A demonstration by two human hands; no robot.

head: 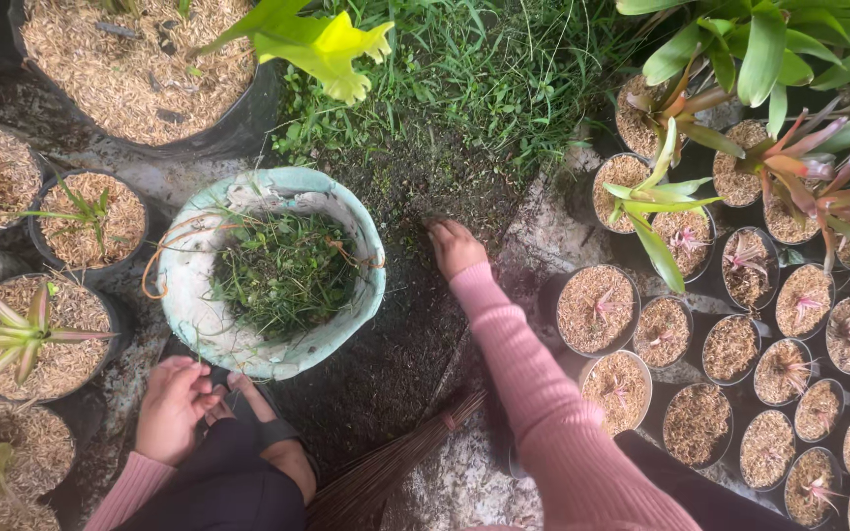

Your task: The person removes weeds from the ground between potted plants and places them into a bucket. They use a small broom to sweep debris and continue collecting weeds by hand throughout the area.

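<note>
My right hand, in a pink sleeve, reaches forward and presses its fingers down onto dark bare soil just below a patch of grass; whether it grips anything there is hidden. My left hand rests low at the left on my dark-clothed knee, fingers loosely curled, next to my sandalled foot. Between the hands stands a worn pale green bucket holding pulled green weeds.
A stick broom lies on the ground by my right arm. Black pots filled with husk mulch and small plants crowd the right side and the left side. A large mulch-filled pot sits at top left.
</note>
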